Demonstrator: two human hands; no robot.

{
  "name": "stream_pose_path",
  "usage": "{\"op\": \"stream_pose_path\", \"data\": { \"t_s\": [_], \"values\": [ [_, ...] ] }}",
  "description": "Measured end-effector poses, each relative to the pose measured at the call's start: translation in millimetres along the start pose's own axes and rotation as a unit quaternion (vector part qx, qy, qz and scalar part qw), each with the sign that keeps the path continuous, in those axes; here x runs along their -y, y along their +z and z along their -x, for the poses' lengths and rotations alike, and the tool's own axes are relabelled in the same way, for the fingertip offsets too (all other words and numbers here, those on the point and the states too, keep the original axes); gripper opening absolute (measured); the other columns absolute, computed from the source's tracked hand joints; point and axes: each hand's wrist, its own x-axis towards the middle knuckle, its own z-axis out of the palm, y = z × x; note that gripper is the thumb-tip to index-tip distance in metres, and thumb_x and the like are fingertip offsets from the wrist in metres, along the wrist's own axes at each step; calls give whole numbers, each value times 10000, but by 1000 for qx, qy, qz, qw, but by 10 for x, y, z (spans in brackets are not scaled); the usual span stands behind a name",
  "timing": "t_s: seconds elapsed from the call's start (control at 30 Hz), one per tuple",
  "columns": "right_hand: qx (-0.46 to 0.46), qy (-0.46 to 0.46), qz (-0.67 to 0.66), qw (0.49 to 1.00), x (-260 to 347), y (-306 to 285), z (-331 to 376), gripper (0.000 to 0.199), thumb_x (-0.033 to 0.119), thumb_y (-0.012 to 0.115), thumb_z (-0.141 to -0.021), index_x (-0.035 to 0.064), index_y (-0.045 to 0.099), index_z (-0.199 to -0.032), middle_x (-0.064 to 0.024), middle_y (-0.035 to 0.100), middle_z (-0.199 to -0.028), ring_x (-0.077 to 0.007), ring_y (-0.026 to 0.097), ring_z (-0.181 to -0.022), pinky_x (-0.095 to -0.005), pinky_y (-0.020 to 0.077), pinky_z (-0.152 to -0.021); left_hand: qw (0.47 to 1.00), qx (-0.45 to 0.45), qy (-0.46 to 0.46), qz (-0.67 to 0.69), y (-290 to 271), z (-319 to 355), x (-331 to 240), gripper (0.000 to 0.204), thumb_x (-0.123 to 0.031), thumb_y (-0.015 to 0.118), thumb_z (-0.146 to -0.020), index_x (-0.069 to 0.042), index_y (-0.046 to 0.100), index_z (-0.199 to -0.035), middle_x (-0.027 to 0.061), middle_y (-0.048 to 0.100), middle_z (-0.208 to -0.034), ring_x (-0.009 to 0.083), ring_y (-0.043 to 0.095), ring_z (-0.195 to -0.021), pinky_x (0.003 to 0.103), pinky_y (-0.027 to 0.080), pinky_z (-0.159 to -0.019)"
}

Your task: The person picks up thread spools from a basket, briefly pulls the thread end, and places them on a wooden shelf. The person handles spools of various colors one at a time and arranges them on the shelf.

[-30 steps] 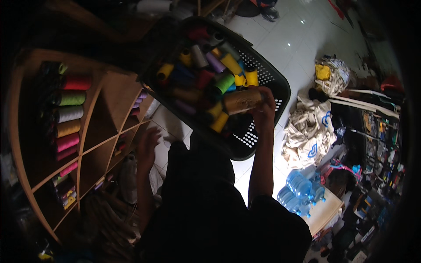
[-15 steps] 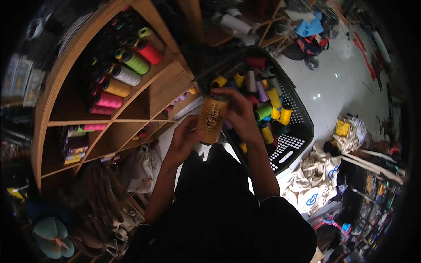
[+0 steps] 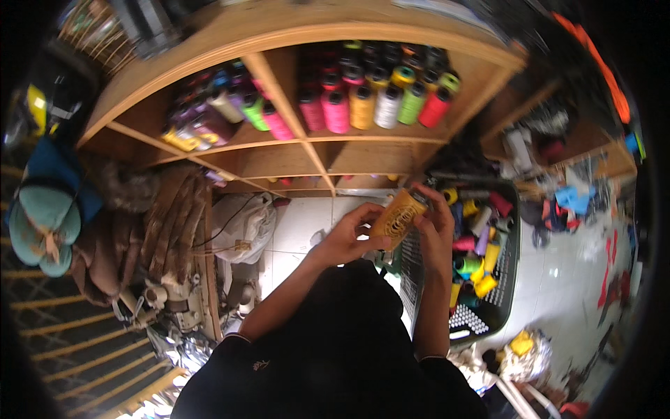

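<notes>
A golden-tan thread spool (image 3: 400, 218) with a dark printed emblem is held tilted between my two hands, in front of my body. My left hand (image 3: 351, 235) grips its lower end, thumb along the side. Around the upper end curl the fingers of my right hand (image 3: 437, 225), its thumb on the printed face. Just right of my hands, a dark perforated plastic basket (image 3: 515, 269) on the floor holds loose spools in yellow, green, red, purple and grey. My right forearm covers part of the basket's left side.
Ahead stands a wooden shelf unit (image 3: 310, 150); upright spools (image 3: 388, 105) fill its upper compartments. A white sack (image 3: 244, 220) slumps at the left, near brown hanging cloth (image 3: 171, 216) and a teal padded thing (image 3: 45, 223). Bundled fabric (image 3: 525, 357) lies beyond the basket's near end.
The view has swung left, so the shelf now lies straight ahead and the basket farther right. Both hands still hold the spool, which is now tilted more to the side.
</notes>
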Motion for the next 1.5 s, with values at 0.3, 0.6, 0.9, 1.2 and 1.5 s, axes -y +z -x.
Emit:
{"op": "stream_pose_path", "data": {
  "t_s": [0.3,0.6,0.9,1.2,1.5],
  "values": [
    [150,21,48,987,-372,1031,-251,589,74,694,-825,73,441,-1357,-105,485,-1323,-216,503,-1204,-355,414,-1005,994,-91,54,-10,-837,571,30,550,-66,748,-819,-14,461,-1285,89,568,-1190,182,558,-1113,333,463,-968],
    [210,-66,223,950,-929,1988,-360,944,176,810,-711,60,252,-1464,-151,391,-1388,-283,426,-1252,-418,391,-1002,966,-229,106,64,-1722,832,113,606,34,705,-801,-12,415,-1331,89,557,-1221,192,558,-1125,365,466,-992],
    [6,-237,378,895,-1269,2932,-814,744,120,798,-672,-15,438,-1308,-184,556,-1165,-354,488,-1090,-445,392,-942,935,-313,140,-94,-2384,719,-151,608,-6,718,-787,27,417,-1313,129,566,-1222,179,572,-1020,282,476,-815],
    [-84,-259,370,888,-1578,3250,-1168,644,182,754,-758,-28,426,-1271,-221,508,-1130,-401,492,-1064,-461,401,-916,876,-409,162,-199,-2497,608,-93,435,-97,656,-889,12,452,-1258,133,494,-1173,248,553,-1085,362,492,-908],
    [-116,-274,338,893,-1746,3331,-1255,664,205,746,-798,-25,402,-1317,-218,473,-1147,-388,506,-1087,-447,430,-889,880,-419,141,-175,-2501,565,-164,487,-100,606,-921,-68,429,-1373,145,371,-1247,278,491,-1170,362,489,-939]
  ]
}}
